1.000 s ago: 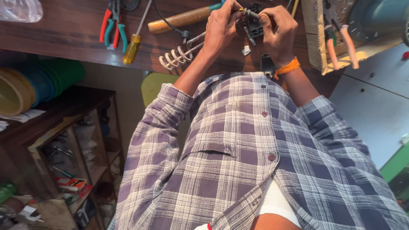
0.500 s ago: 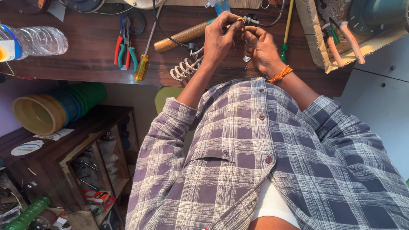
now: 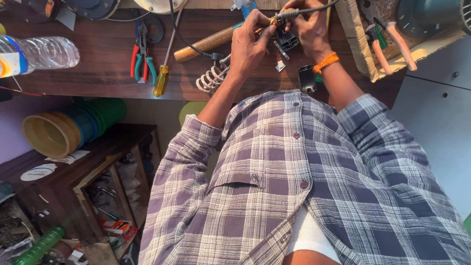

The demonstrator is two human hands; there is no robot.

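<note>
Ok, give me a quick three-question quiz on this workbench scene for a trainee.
1. True or false: the plastic bottle stands upright on the bench.
2. The orange band sits on which wrist? A left, B right, C neither.
3. Fill in: the right hand grips a black ____.
Key: 1 false, it lies on its side; 2 B; 3 cable.
</note>
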